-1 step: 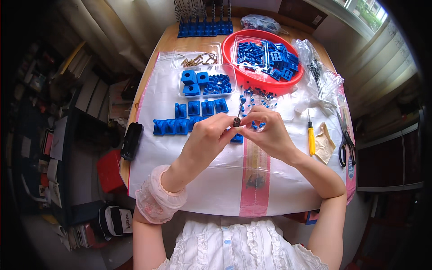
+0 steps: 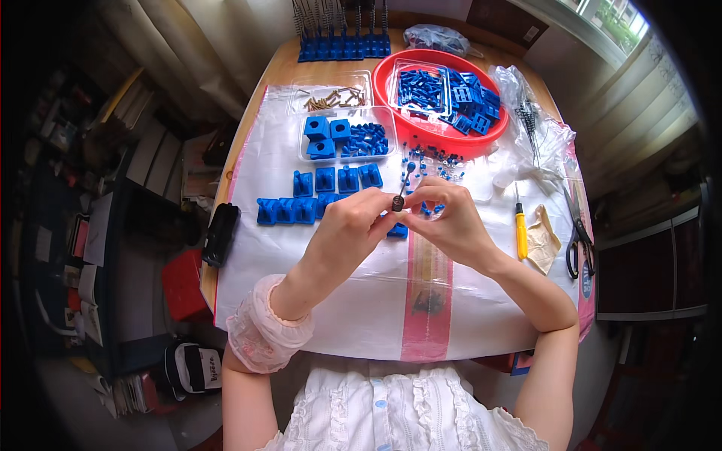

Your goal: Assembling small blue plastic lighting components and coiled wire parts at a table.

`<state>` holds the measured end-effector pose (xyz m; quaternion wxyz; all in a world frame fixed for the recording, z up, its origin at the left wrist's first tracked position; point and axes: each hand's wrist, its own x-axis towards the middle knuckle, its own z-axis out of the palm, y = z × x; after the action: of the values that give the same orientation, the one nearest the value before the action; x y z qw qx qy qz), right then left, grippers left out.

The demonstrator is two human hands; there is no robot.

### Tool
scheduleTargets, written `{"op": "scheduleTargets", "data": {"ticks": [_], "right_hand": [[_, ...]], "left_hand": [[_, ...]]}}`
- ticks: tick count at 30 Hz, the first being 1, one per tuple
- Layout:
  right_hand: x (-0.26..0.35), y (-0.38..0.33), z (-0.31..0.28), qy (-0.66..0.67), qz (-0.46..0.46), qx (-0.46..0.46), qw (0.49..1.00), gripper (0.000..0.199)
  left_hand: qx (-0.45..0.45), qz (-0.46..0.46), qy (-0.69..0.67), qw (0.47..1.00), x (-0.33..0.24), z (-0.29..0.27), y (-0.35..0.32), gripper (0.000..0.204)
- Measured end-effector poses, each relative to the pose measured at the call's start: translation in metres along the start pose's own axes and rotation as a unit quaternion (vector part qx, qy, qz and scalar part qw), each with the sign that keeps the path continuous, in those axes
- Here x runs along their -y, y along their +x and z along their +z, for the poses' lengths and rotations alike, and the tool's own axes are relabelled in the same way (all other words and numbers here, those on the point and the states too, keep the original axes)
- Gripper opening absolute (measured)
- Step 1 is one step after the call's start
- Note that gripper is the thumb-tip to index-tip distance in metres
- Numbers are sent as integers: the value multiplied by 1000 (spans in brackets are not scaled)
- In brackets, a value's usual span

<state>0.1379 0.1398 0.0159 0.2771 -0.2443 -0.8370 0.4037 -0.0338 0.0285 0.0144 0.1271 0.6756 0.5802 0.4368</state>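
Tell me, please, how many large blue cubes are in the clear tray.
3: a back-left cube, a back-right cube beside it, and a front cube nearer the person, all in the clear tray; others may be hidden beneath.

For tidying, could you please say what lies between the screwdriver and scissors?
A creased tan scrap lies between the screwdriver and the scissors, in the head view.

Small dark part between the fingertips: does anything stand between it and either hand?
Nothing visible does: the left hand and right hand both touch the small dark part; the thin rod shows beyond it.
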Motion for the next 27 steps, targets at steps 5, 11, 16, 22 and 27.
{"op": "scheduleTargets", "data": {"ticks": [5,11,16,22,27], "right_hand": [[1,0,5,10,-9,-8,1000,16],[2,-3,8,1,11,-7,1000,16],[4,-3,7,-19,0,0,1000,17],[4,-2,6,-12,-1,7,1000,19],[3,0,5,-7,4,7,1000,19]], "left_hand": [[3,3,6,1000,0,0,1,12],[-2,17,16,1000,-2,-3,2,12],[-26,53,27,998,5,-2,1,13],[-25,57,29,998,6,-1,4,13],[-25,56,29,998,8,-1,6,15]]}}
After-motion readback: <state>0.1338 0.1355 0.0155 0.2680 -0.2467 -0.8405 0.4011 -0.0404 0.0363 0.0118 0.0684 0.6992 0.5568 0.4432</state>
